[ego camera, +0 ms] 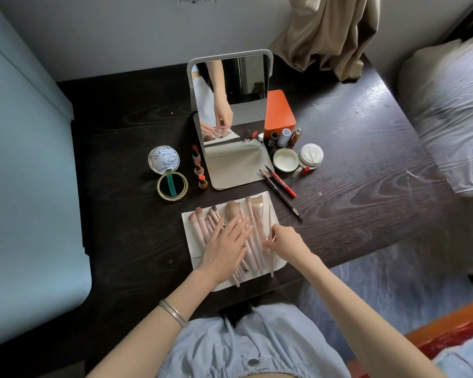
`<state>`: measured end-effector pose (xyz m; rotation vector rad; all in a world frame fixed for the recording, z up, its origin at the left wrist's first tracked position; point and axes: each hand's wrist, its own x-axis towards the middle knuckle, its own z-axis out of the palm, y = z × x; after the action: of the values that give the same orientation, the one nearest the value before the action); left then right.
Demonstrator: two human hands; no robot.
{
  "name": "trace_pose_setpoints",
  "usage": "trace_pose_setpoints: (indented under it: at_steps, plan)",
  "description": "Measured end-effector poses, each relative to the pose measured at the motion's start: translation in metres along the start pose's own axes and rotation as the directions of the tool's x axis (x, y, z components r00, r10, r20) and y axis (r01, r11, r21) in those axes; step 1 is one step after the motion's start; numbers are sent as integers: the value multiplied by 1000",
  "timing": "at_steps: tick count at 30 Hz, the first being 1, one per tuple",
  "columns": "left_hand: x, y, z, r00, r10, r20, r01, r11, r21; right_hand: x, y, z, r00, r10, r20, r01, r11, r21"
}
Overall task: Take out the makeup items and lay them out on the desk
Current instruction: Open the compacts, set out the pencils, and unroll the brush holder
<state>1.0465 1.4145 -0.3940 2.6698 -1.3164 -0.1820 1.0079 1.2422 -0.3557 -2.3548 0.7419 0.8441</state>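
Observation:
Several pink makeup brushes [253, 222] lie side by side on a white pouch [187, 222] spread flat on the dark desk [126, 192]. My left hand [224, 246] rests flat on the brushes, fingers apart. My right hand [283, 241] pinches a thin pink brush [270, 219] at the pouch's right edge. Laid out behind are an open round compact [167, 171], lipsticks [198, 167], two pencils [281, 186], an open cream jar [285, 159] and small tubes [284, 136].
A standing mirror [231, 105] with a folded base is at the desk's middle, an orange box [279, 110] behind it. A beige cloth [328, 31] hangs at the back right. A bed [448, 105] lies to the right and a pale blue surface [25, 159] to the left.

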Motion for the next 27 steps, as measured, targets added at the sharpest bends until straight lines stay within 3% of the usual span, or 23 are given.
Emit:
trace_pose_setpoints:
  at_steps: [9, 21, 27]
  plan:
    - [-5, -7, 4, 997, -79, -12, 79, 997, -12, 7, 4, -5, 998, 6, -68, -3, 999, 51]
    - [-11, -10, 5, 992, -103, -73, 98, 993, -65, 17, 5, -8, 998, 43, -45, -40, 996, 81]
    - [-13, -13, 1, 985, -126, -118, 103, 978, -183, 2, -6, -5, 979, -49, -200, 56, 998, 29]
